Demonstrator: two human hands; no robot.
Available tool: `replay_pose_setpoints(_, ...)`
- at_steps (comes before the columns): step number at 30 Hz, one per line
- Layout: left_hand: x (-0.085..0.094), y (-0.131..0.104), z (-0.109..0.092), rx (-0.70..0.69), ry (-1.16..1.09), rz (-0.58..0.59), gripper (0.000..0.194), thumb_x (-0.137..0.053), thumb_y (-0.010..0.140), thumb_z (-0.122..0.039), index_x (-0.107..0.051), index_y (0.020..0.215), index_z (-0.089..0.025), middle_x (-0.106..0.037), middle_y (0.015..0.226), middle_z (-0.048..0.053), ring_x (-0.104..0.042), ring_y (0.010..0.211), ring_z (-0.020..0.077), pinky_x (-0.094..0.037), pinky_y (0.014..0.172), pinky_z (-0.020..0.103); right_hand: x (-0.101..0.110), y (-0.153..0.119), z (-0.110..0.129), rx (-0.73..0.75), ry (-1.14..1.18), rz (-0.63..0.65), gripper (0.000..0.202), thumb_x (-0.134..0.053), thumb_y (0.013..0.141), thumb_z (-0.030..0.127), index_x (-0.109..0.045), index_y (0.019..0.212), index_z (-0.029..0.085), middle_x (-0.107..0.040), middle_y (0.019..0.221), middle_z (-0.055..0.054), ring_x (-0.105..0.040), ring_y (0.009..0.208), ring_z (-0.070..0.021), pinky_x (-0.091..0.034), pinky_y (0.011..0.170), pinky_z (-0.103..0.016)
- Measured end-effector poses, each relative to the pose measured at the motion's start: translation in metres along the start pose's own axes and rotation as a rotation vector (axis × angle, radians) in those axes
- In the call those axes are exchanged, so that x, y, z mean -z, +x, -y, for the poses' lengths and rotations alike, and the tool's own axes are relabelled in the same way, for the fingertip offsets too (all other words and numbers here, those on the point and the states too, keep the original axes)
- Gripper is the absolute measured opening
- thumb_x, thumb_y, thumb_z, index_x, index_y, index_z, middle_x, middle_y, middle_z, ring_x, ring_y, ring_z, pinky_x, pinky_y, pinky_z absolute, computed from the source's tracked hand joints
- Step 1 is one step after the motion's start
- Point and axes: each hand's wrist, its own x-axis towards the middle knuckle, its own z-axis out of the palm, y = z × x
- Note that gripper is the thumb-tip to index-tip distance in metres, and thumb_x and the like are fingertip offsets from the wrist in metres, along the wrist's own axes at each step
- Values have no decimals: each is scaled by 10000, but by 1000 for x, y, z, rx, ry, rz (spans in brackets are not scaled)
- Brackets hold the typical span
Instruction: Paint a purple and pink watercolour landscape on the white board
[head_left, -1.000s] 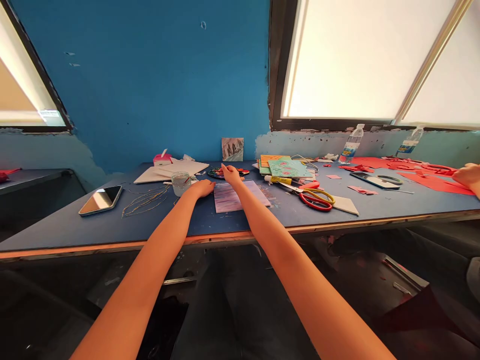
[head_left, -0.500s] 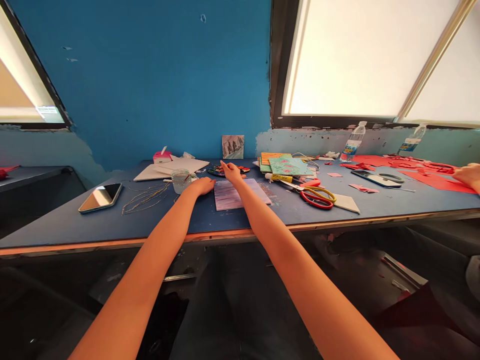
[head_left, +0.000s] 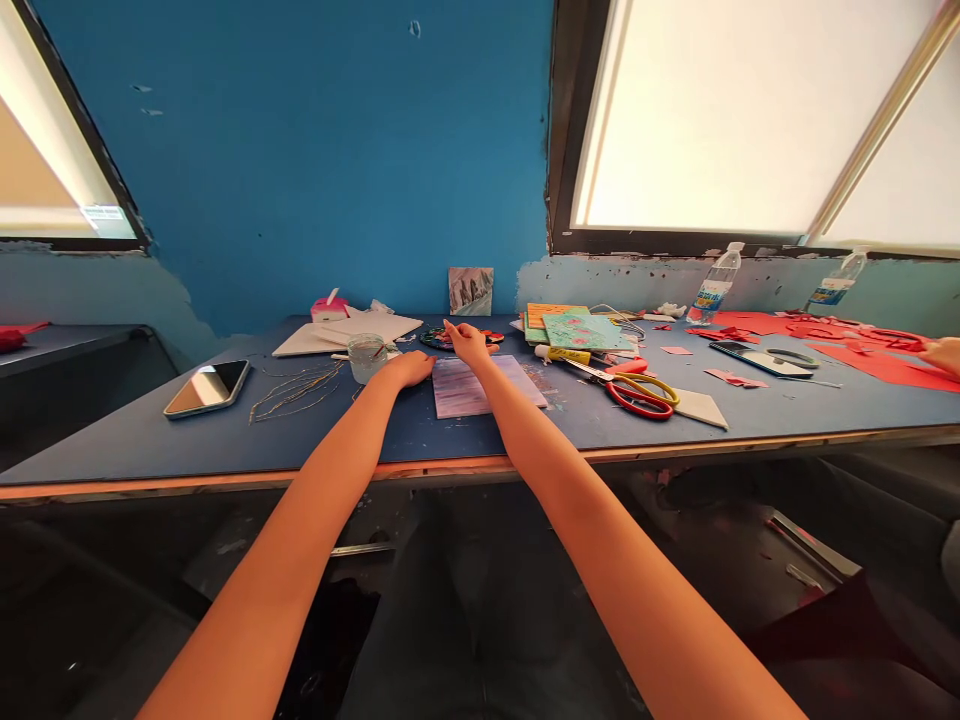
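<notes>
A square panel painted in streaky pale purple lies flat on the blue table in front of me. My left hand rests low on the table with its fingers out by the panel's upper left corner, beside a clear jar of cloudy water. My right hand hovers past the panel's far edge, fingertips pinched over a paint-smeared palette; anything held in that pinch is too small to make out. Behind the palette, a small painted picture leans against the wall.
Left are a phone, gold wire, white boards and a pink tissue box. Right are scissors, a yellow tube, painted cards, red paper and bottles. Another person's hand is far right.
The view has shifted a little, so everything sits slightly farther right. My right hand stays pinched over the palette, and my left hand keeps its place by the panel.
</notes>
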Motion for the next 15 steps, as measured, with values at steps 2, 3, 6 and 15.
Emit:
replay_pose_setpoints(2,1,-1,-1,1,2,3,376,-639,998,-416,-630,1263,-149,-639,1291,121,-644,1154,268,-554,1004,499,1,-1,2,-25,-3,-9,471,-479,974,591,-629,749,205,-729,927,-56,-549,1145,-245,-303,1070,-383)
replay_pose_setpoints(3,1,-1,-1,1,2,6,374,-638,999,-416,-631,1261,-150,-640,1290,120,-645,1152,267,-555,1003,498,1,-2,3,-35,-3,-12,472,-482,970,598,-633,754,208,-732,926,-52,-546,1149,-243,-306,1070,-377)
replay_pose_setpoints(6,2,-2,-1,-1,1,17,367,-636,1000,-417,-635,1252,-151,-644,1280,117,-649,1140,264,-558,998,492,1,-3,4,-54,0,-20,476,-469,972,609,-648,771,217,-734,930,-38,-541,1160,-239,-307,1076,-373)
replay_pose_setpoints(15,2,-3,-2,5,-5,15,375,-638,999,-415,-629,1266,-151,-639,1289,119,-646,1146,267,-557,999,496,2,-3,1,-50,21,-12,462,-500,964,598,-658,758,216,-724,902,-33,-559,1142,-227,-327,1067,-366)
